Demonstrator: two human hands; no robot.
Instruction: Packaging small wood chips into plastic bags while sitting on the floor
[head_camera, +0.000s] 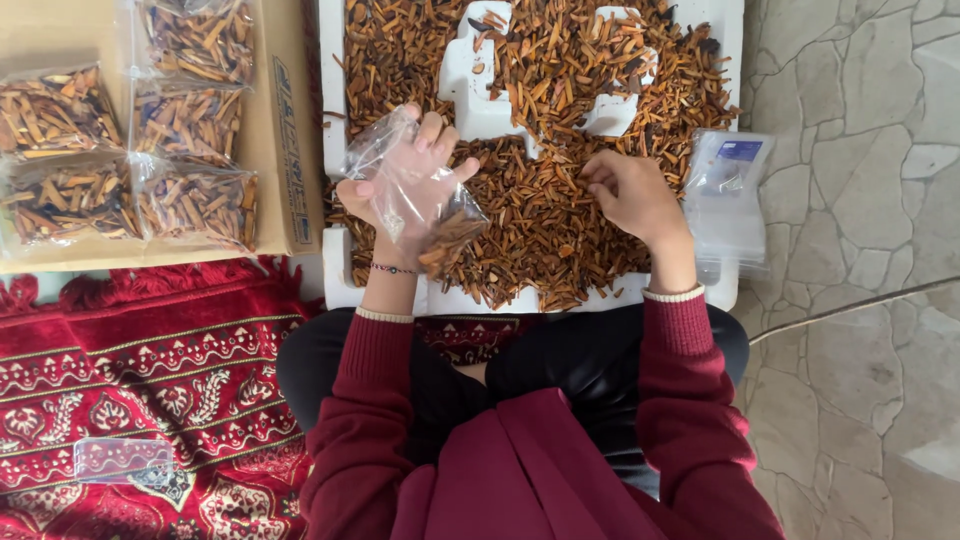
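Note:
My left hand (400, 185) holds up a clear plastic bag (432, 210) with some brown bark pieces in its bottom. The bag hangs over the near left part of a white foam tray (335, 270). The tray is heaped with brown and orange bark slivers (540, 210). My right hand (630, 195) rests on that heap with its fingers curled into the slivers; whether it has some pinched I cannot tell.
A stack of flat clear bags (725, 195) lies at the tray's right edge. Several filled bags (195, 200) sit on a cardboard box (290, 130) to the left. A red patterned rug (150, 380) with one flat clear bag (120, 460) is below it. Stone floor (860, 250) is at right.

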